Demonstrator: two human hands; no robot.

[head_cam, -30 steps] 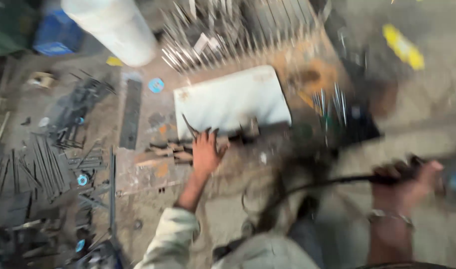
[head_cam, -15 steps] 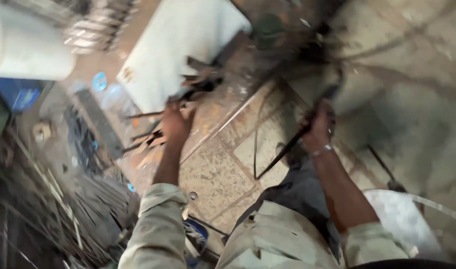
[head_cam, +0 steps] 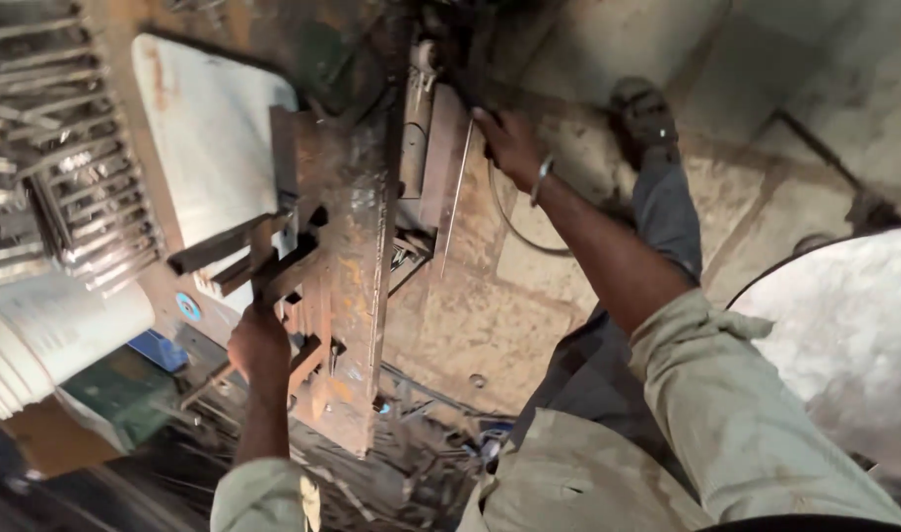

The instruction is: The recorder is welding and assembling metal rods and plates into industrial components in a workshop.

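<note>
rusty steel plate (head_cam: 357, 246) lies on the stone floor (head_cam: 470, 315); the left hand (head_cam: 258, 345) is closed around dark metal bars (head_cam: 263, 261) at its edge. the right hand (head_cam: 509, 143) grips a thin rod (head_cam: 457, 192) beside the plate, fingers curled

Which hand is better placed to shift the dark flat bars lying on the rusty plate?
Left, probably. The left hand sits right below the dark flat bars on the rusty plate, fingers at their near ends. The right hand is off at the plate's far edge, beside a thin rod.
</note>
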